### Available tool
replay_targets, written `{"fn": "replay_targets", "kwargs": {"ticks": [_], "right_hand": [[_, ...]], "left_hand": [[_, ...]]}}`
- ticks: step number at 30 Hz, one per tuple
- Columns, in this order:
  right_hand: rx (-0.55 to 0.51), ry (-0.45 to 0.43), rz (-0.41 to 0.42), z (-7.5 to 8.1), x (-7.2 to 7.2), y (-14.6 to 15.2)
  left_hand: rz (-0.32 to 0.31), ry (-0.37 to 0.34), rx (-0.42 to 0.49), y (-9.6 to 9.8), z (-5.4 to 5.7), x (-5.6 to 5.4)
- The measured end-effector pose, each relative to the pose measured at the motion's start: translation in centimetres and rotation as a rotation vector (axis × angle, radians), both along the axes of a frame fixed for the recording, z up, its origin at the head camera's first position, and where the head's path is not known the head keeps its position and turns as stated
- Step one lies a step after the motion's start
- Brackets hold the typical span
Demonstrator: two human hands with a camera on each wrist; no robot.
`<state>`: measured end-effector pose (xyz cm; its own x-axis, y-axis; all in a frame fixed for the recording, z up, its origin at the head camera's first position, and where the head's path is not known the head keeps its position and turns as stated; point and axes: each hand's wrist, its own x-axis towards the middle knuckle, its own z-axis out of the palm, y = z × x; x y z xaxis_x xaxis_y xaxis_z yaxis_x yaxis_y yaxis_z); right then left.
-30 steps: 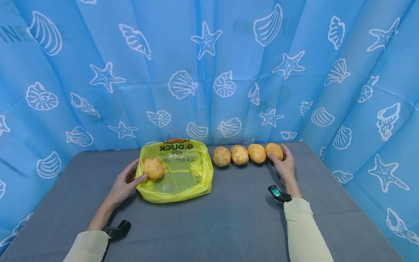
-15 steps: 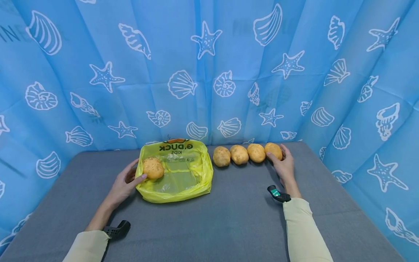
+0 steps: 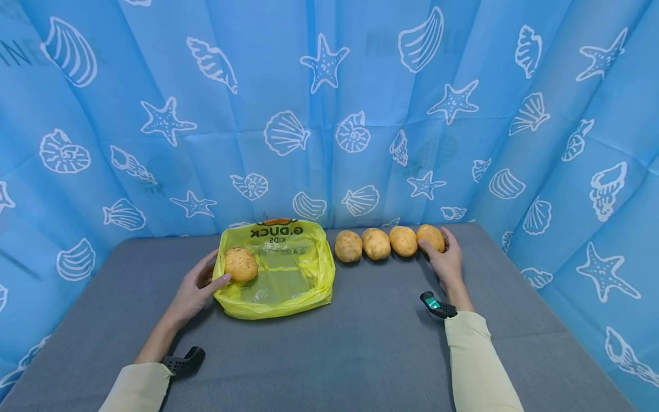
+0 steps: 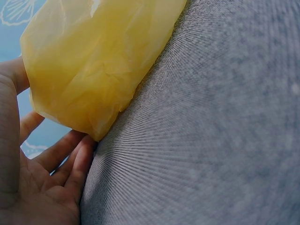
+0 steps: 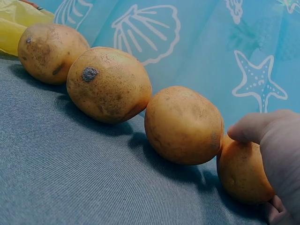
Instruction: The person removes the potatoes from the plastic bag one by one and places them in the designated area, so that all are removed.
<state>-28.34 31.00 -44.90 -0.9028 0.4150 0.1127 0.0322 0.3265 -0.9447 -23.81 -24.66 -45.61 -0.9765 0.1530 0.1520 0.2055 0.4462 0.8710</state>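
A yellow-green plastic bag lies wide open on the table, its mouth facing up. One potato sits inside it at the left. My left hand holds the bag's left side, the thumb at the rim beside that potato. In the left wrist view the fingers lie along the outside of the yellow plastic. To the bag's right, several potatoes stand in a row. My right hand grips the rightmost potato, thumb on its near side; most fingers are hidden behind it.
The grey cloth-covered table extends in front of the bag and the row. Behind it hangs a blue curtain with white shells and starfish. Each wrist wears a black band.
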Motion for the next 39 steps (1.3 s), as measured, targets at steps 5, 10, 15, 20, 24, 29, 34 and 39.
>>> {"fn": "replay_targets", "kwargs": {"ticks": [5, 10, 15, 20, 24, 29, 34, 39], "right_hand": [[0.002, 0.005, 0.003, 0.1, 0.0, 0.0], [0.004, 0.000, 0.006, 0.1, 0.1, 0.0], [0.015, -0.015, 0.002, 0.0, 0.0, 0.0], [0.018, -0.017, -0.004, -0.1, -0.1, 0.0], [-0.003, -0.015, -0.009, 0.0, -0.1, -0.1], [-0.035, -0.008, -0.030, 0.5, 0.1, -0.1], [-0.020, 0.020, -0.035, 1.3, 0.4, -0.2], [0.033, 0.058, -0.034, 2.4, 0.7, -0.6]], "left_hand": [[0.007, -0.002, -0.005, 0.1, 0.1, 0.0], [0.004, -0.003, -0.002, 0.1, 0.0, 0.0], [-0.004, -0.010, 0.010, 0.0, 0.0, 0.0], [-0.003, -0.015, 0.019, 0.0, 0.0, -0.1], [-0.002, -0.017, 0.020, 0.0, 0.0, -0.1], [0.001, -0.023, 0.018, 0.0, 0.0, -0.2], [-0.003, -0.025, 0.027, 0.0, 0.0, -0.2], [-0.007, -0.025, 0.036, 0.0, 0.1, 0.0]]}}
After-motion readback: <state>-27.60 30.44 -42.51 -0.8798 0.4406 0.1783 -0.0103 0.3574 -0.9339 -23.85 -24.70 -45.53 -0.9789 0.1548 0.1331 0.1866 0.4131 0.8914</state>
